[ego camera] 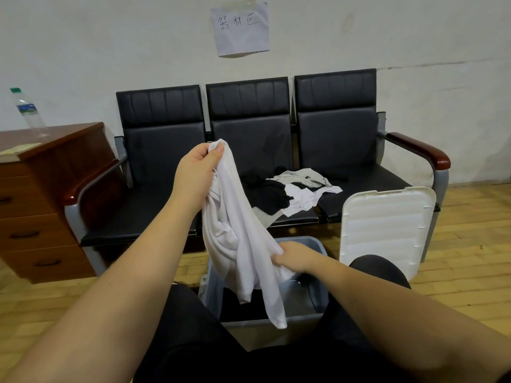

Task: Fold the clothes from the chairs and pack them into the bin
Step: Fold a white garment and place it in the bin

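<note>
Two hands [197, 175] on one white garment [240, 236]; three chairs [249, 150], one bin [304, 302].

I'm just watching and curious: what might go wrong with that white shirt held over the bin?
The white shirt hangs bunched from both hands, left hand high, right hand low, so it may go into the bin crumpled rather than folded. Its tail could also drag over the bin's rim.

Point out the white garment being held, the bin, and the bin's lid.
white garment [237, 244]: head view, on the hanging middle of the cloth.
bin [301, 317]: head view, on its near grey rim.
lid [387, 225]: head view, on its ribbed white underside, leaning by the chairs.
</note>
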### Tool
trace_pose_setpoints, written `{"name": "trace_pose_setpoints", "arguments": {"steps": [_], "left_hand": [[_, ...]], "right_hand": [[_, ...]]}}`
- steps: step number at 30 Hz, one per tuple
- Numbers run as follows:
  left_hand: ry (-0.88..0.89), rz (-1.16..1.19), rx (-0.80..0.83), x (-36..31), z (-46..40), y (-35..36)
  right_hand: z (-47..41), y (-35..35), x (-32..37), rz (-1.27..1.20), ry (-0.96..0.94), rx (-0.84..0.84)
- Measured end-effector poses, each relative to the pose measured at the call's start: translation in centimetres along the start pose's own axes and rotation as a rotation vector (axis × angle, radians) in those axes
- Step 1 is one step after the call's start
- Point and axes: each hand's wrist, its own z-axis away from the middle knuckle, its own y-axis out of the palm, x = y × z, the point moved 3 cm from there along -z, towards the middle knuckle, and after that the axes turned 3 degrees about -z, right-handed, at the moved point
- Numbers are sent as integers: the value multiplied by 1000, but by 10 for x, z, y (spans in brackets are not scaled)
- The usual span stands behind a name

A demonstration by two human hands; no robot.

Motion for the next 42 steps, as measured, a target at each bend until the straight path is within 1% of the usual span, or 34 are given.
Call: {"name": "trace_pose_setpoints", "arguments": {"steps": [5,9,11,13,15,19,21,23,26,29,33,35,37,40,42], "left_hand": [[-31,22,-68,4,-5,-11],[-69,18,-102,16,-6,-17],[-90,-8,-108,25,-5,-17],[-122,-23,-114,34,-4,-18],[-164,-21,-120,44,-4,-18],[-261,-54,-98,64,0,-11],[-299,-65,-74,74,4,-5],[-338,-81,-47,81,9,1],[-366,-77,-10,88,15,10],[-362,-80,33,89,20,21],[-384,-152,158,86,33,40],[-459,-153,227,87,45,51],[-505,-104,241,94,52,61],[-497,-86,241,98,70,73],[-519,9,260,105,77,81]], "right_hand": [[-1,-27,-20,-64,70,-132],[5,-48,-24,-134,33,-222],[8,-61,-18,-173,5,-241],[11,-76,-7,-188,-11,-240],[15,-89,9,-144,-6,-216],[22,-112,47,-160,39,-92],[22,-123,66,-250,69,-35],[21,-132,81,-391,101,-12],[19,-141,96,-624,145,-34],[20,-142,110,-833,136,-54],[26,-146,133,-1007,73,-115],[27,-149,144,-1088,35,-147],[27,-151,153,-1137,-1,-204],[27,-154,161,-1155,-38,-314],[28,-152,163,-1171,-48,-348]]}}
